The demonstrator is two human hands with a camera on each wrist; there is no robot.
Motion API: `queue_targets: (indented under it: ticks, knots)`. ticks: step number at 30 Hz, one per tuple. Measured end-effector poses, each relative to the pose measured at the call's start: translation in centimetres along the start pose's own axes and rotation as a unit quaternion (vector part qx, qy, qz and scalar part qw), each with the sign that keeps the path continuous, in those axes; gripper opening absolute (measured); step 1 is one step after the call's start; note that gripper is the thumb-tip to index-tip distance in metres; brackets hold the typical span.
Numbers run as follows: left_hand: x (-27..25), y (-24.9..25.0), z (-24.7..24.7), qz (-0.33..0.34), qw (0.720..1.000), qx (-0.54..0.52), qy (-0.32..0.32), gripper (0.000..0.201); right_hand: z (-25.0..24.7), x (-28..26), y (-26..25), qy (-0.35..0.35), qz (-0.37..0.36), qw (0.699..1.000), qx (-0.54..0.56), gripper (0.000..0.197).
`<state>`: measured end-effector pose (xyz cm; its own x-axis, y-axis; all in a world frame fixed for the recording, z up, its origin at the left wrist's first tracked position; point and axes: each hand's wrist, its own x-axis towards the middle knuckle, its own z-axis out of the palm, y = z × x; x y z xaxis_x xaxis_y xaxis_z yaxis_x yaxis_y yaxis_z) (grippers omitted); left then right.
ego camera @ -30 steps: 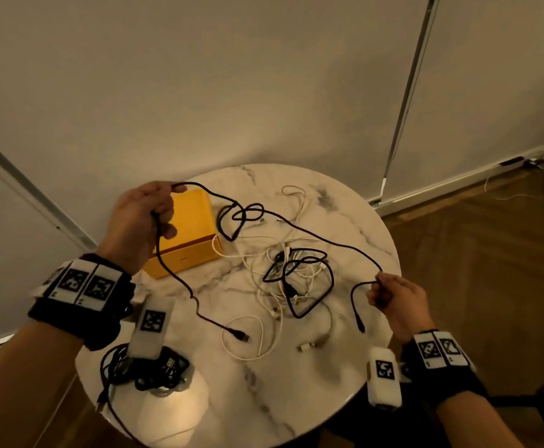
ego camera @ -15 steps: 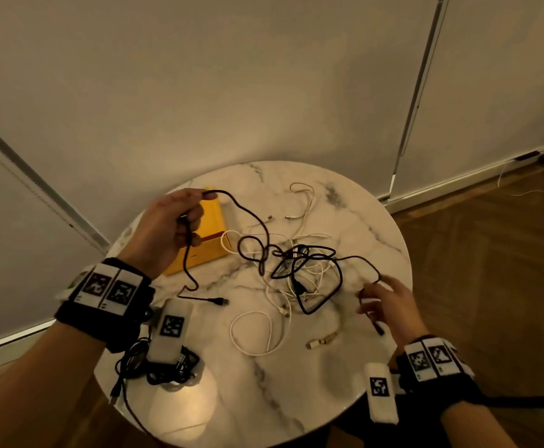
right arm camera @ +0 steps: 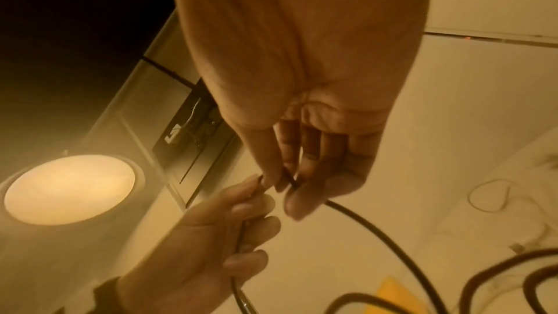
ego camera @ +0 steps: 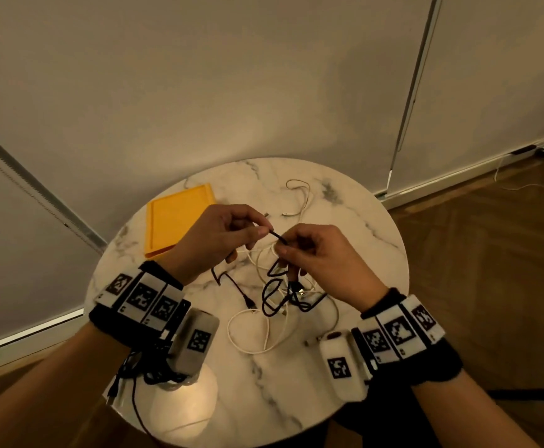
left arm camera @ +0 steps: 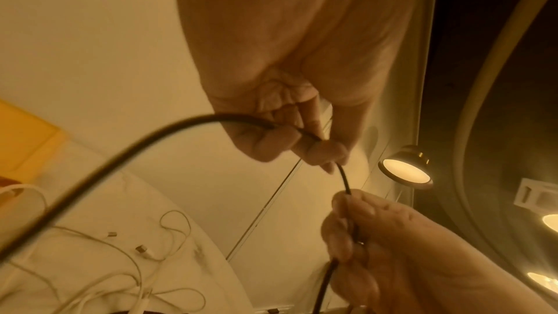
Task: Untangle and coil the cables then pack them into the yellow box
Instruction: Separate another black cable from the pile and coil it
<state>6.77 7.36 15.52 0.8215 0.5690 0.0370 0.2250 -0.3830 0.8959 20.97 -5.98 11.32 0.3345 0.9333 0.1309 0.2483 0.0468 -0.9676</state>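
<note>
Both hands meet above the middle of the round marble table [ego camera: 345, 215]. My left hand [ego camera: 219, 234] pinches a thin black cable [ego camera: 277, 237] between thumb and fingers. A short span away my right hand [ego camera: 309, 250] pinches the same cable. From the hands the cable hangs in loops [ego camera: 272, 299] onto a tangle of white cables [ego camera: 251, 331]. In the left wrist view the black cable [left arm camera: 344, 178] runs from my left fingers [left arm camera: 317, 149] to the right hand [left arm camera: 356, 219]. The yellow box [ego camera: 173, 218] lies flat at the table's back left.
A bundle of black cables [ego camera: 154, 373] sits at the table's near left edge under my left wrist. Loose white cable ends [ego camera: 299, 202] lie toward the back. White wall panels stand behind; wooden floor [ego camera: 490, 253] lies to the right. A lit lamp [left arm camera: 404, 168] shows overhead.
The hands came together from wide apart to the table's middle. The stretched black cable went slack and its loops dropped onto the white tangle.
</note>
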Motion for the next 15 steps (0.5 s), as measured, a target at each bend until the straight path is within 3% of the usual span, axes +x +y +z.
queue_targets:
  ticks: [4, 9, 13, 15]
  knots:
    - [-0.3, -1.5, -1.5, -0.012, 0.985, 0.154, -0.083, 0.011, -1.4, -0.1, -0.9, 0.048, -0.034, 0.997, 0.056, 0.008]
    - [-1.6, -6.1, -3.0, -0.084, 0.960, 0.265, -0.040, 0.009, -6.3, -0.5, -2.0, 0.195, -0.087, 0.958, 0.190, 0.020]
    - [-3.2, -8.6, -3.6, -0.116, 0.981, 0.153, 0.004, 0.010, -10.4, -0.9, -1.2, 0.309, -0.045, 0.888, 0.337, 0.015]
    - [-4.2, -8.9, -3.7, -0.128, 0.990, 0.037, 0.055, 0.016, -11.8, -1.3, 0.5, 0.328, -0.012, 0.894, 0.305, 0.016]
